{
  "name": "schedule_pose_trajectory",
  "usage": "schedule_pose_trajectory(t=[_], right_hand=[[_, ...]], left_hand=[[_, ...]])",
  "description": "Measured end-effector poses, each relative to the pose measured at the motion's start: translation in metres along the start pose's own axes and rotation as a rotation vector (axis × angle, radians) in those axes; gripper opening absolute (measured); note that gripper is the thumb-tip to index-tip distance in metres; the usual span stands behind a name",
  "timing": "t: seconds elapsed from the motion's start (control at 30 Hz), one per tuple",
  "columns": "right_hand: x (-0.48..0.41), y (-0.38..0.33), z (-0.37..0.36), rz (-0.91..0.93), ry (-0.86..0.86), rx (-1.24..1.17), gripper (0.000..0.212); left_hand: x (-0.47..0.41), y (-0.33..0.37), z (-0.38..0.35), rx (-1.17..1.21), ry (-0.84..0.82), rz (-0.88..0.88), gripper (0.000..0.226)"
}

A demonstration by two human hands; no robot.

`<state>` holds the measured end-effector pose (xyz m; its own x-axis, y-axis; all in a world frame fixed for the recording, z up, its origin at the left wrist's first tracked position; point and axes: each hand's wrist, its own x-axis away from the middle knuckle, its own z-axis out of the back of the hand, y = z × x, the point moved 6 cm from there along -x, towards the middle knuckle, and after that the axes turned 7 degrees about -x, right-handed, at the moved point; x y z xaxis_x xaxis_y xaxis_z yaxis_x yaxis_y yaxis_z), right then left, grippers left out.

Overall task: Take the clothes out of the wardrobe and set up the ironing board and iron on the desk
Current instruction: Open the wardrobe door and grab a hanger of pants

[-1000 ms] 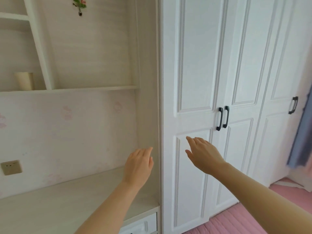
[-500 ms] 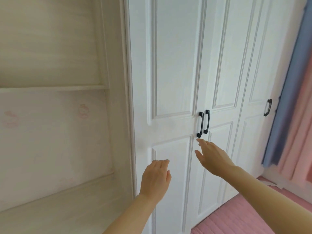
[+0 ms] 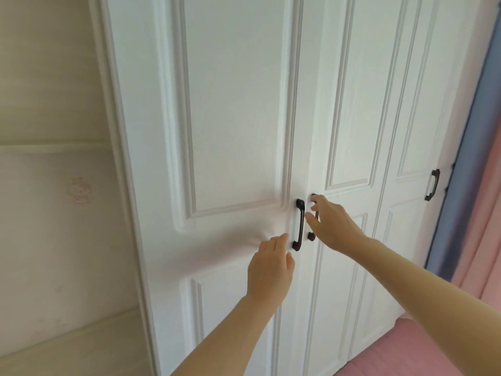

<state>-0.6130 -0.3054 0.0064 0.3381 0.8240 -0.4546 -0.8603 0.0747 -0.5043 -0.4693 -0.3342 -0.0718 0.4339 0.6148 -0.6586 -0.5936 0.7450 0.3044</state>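
A white panelled wardrobe (image 3: pixel 233 118) fills the view with its doors closed. Two dark handles sit side by side at the centre seam. My left hand (image 3: pixel 271 264) hovers just below and left of the left door's handle (image 3: pixel 299 225), fingers apart, not touching it. My right hand (image 3: pixel 332 223) is at the right door's handle (image 3: pixel 314 217), fingers curling around it and covering most of it. The clothes, ironing board and iron are not in view.
A pale desk top (image 3: pixel 67 346) lies at the lower left below a shelf (image 3: pixel 51 147). A third door handle (image 3: pixel 432 184) is at the far right, beside blue and pink curtains (image 3: pixel 466 169). Pink flooring (image 3: pixel 423 356) shows at the lower right.
The view has closed in on the wardrobe. Both hands rose toward the centre handles; the right hand reached the right handle, the left hand came up beside the left one.
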Motion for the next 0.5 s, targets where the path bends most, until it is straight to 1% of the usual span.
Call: schedule_pose_trajectory(t=[0.17, 0.27, 0.4, 0.5], right_hand=[[-0.039, 0.006, 0.002, -0.001, 0.016, -0.177, 0.049], [-0.055, 0.007, 0.006, -0.018, 0.038, -0.264, 0.05], [-0.067, 0.005, 0.012, -0.025, 0.031, -0.365, 0.047], [-0.072, 0.005, 0.017, -0.052, 0.021, -0.467, 0.044]], left_hand=[[-0.033, 0.012, -0.028, 0.155, -0.019, 0.114, 0.045], [-0.042, 0.018, -0.042, 0.222, -0.008, 0.179, 0.045], [-0.046, 0.022, -0.049, 0.256, 0.042, 0.259, 0.036], [-0.046, 0.023, -0.052, 0.195, 0.061, 0.257, 0.035]])
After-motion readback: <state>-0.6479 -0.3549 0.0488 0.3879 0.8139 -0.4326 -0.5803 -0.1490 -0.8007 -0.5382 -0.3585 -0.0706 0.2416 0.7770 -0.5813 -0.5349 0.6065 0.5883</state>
